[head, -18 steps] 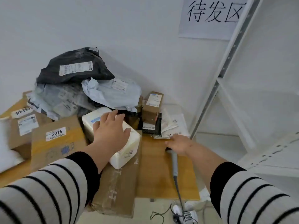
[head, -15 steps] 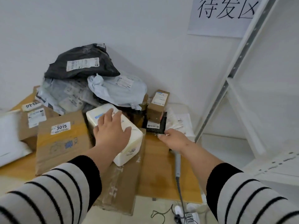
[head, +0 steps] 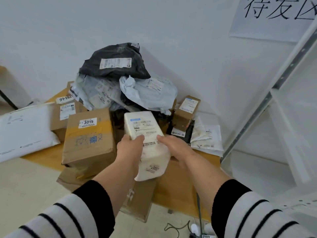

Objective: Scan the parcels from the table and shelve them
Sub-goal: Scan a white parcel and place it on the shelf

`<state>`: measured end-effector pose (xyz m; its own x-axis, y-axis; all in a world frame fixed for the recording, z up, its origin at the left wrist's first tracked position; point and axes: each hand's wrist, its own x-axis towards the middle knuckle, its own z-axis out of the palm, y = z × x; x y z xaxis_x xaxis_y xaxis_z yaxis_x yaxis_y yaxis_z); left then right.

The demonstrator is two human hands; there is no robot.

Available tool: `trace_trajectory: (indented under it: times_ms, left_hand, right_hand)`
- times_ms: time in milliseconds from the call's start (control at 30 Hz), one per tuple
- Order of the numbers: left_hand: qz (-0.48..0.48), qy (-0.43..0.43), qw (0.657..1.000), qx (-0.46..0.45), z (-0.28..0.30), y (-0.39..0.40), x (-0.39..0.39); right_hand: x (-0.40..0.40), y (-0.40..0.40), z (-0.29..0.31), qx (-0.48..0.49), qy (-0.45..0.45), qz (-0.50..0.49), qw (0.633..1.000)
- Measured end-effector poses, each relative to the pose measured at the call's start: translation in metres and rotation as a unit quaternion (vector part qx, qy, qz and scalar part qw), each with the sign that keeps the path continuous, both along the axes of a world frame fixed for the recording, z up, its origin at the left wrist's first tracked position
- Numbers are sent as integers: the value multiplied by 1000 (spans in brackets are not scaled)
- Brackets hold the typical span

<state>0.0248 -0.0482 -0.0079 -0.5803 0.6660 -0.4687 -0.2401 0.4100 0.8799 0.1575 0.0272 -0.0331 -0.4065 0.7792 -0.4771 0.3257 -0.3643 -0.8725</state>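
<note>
A white soft-wrapped parcel (head: 145, 134) with a printed label on top is lifted above the table, held between both hands. My left hand (head: 128, 150) grips its left side, thumb on the label. Against its right side presses my right hand (head: 175, 148). The scanner itself is hidden; only its grey cable (head: 199, 212) shows below my right wrist. Under the parcel a flat brown carton (head: 140, 200) overhangs the wooden table (head: 181, 189).
A brown box marked 3015 (head: 89, 136) stands to the left, a white mailer (head: 25, 129) beyond it. Black and grey poly bags (head: 116, 66) pile up against the wall. A small brown box (head: 187, 110) and paper envelopes (head: 207, 136) lie right. White metal shelving (head: 281, 86) rises on the right.
My left hand picked the white parcel up from the carton and turned it label up. My right hand left the scanner on the table and came onto the parcel's right side.
</note>
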Motion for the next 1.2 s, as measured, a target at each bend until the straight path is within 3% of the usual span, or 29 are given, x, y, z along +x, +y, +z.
trace_trajectory:
  times_ms: [133, 300, 433, 567, 733, 833, 900, 1000, 1200]
  left_hand:
    - [-32, -42, 997, 55, -5, -21, 16]
    - [-114, 57, 988, 91, -18, -36, 37]
    - [-184, -64, 977, 84, -28, -41, 34]
    - [-298, -94, 947, 71, -32, -35, 32]
    - [-325, -132, 928, 122, -37, -18, 30]
    - [-300, -128, 935, 136, -35, -11, 29]
    - [-292, -106, 940, 142, -36, -8, 28]
    - [-281, -80, 943, 157, -37, -3, 26]
    - [-309, -57, 935, 165, -50, 6, 19]
  right_hand:
    - [35, -16, -13, -78, 88, -73, 990]
    - [68, -39, -24, -102, 182, -108, 972]
    - [88, -38, -21, -76, 206, -170, 961]
    - [101, -35, -14, -51, 179, -157, 970]
    - [103, -32, -15, -44, 190, -154, 969]
    - [109, -27, -20, -83, 238, -201, 947]
    - [116, -22, -34, -91, 164, -257, 948]
    - [126, -16, -76, -39, -117, -246, 961]
    - [120, -10, -161, -76, -286, -206, 933]
